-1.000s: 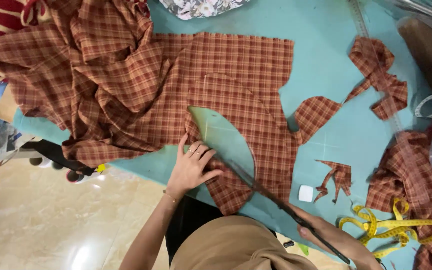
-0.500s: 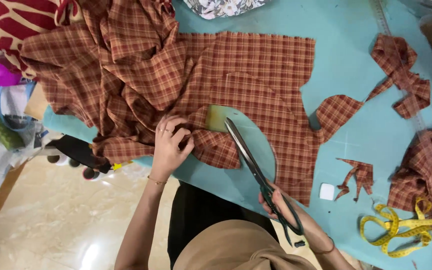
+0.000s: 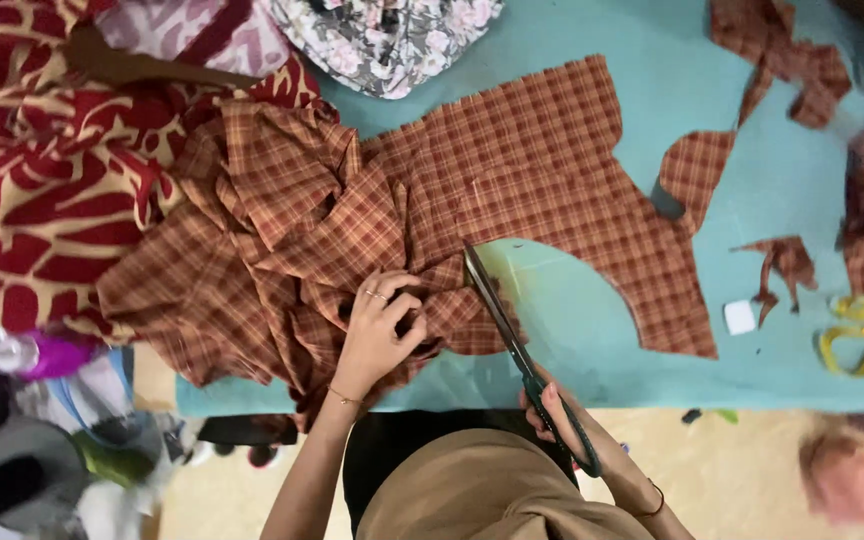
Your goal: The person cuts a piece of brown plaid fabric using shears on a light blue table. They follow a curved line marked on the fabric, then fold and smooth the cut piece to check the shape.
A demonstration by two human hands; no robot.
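My left hand [image 3: 380,335] bunches the plaid cloth [image 3: 512,190]; my right [image 3: 562,415] grips the scissors [image 3: 517,345]. Bunched folds could get snipped.

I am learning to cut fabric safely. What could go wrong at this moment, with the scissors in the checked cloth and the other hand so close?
1. The left hand grips bunched checked cloth right beside the scissors blades; the fingers could possibly be nicked.
2. The cloth lies in folds near the blade tips, so a hidden layer might get cut too.
3. The right hand holds the handles off the teal table edge, so the cut may wander.
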